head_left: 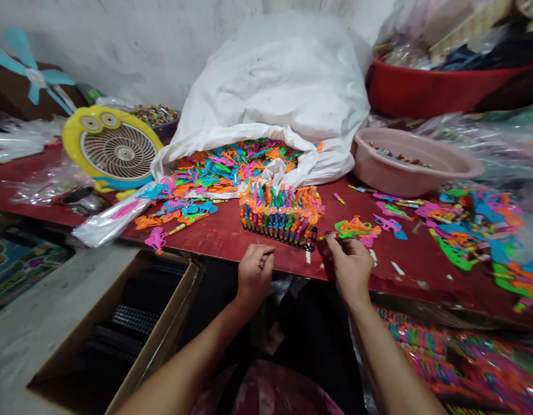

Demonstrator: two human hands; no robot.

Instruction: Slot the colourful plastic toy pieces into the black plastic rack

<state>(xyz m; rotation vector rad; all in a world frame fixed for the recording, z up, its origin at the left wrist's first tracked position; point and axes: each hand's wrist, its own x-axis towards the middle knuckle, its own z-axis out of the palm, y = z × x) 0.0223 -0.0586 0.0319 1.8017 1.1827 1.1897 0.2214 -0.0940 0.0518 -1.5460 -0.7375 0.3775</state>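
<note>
A black rack [313, 239] stands near the table's front edge, packed with rows of small colourful plastic toys on striped sticks [277, 216]. To its right, my right hand [352, 264] is closed, thumb and fingers pinching a thin yellowish stick [321, 237] that points at the rack's end. Orange, green and pink plastic pieces [357, 227] show just beyond these fingers; whether they join the stick I cannot tell. My left hand [254, 270] hovers by the table edge in front of the rack, fingers curled together. What it holds, if anything, is hidden.
Behind the rack, a big white sack [284, 75] spills bright plastic pieces. A yellow fan [123, 151] stands left, a pink basin [417, 161] right. More toys [478, 225] lie on the right. Below left is a cardboard box [162, 323] of black racks.
</note>
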